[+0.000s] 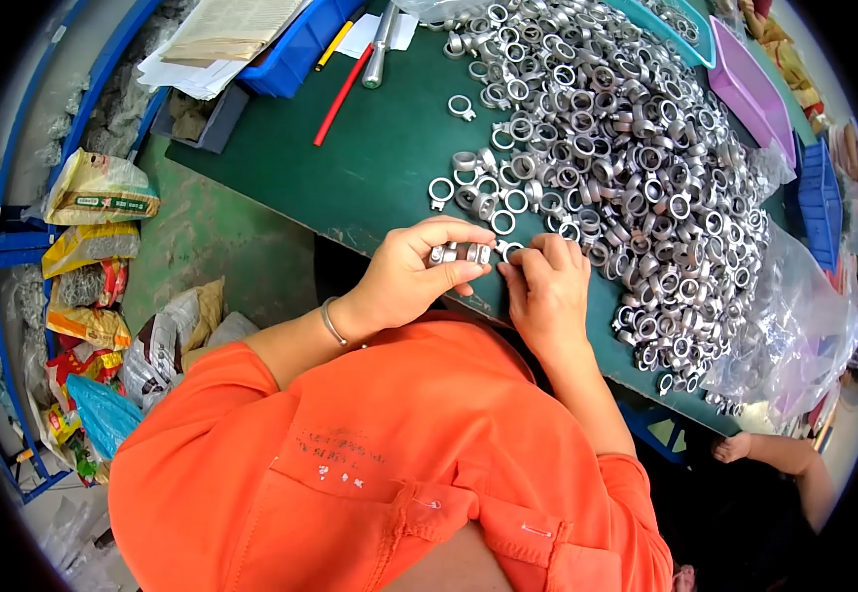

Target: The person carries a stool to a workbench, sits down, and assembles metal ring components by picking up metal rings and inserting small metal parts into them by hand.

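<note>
My left hand [419,264] is closed around a few metal rings [460,254], which lie side by side between thumb and fingers. Just to its right, my right hand [550,289] pinches a single metal ring [510,251] at the table's near edge. Both hands are close together, almost touching. Beyond them spreads a large heap of silver metal rings [602,148], each with a small lug on its side. A few loose rings, such as one ring [441,189], lie apart on the green table [399,148].
A red pen [343,96], a yellow pencil [334,45] and a metal-handled tool [380,49] lie at the back left beside a blue bin [296,49]. A purple tray [752,94] and a plastic bag [784,326] border the heap. Another person's hand [733,448] is at lower right.
</note>
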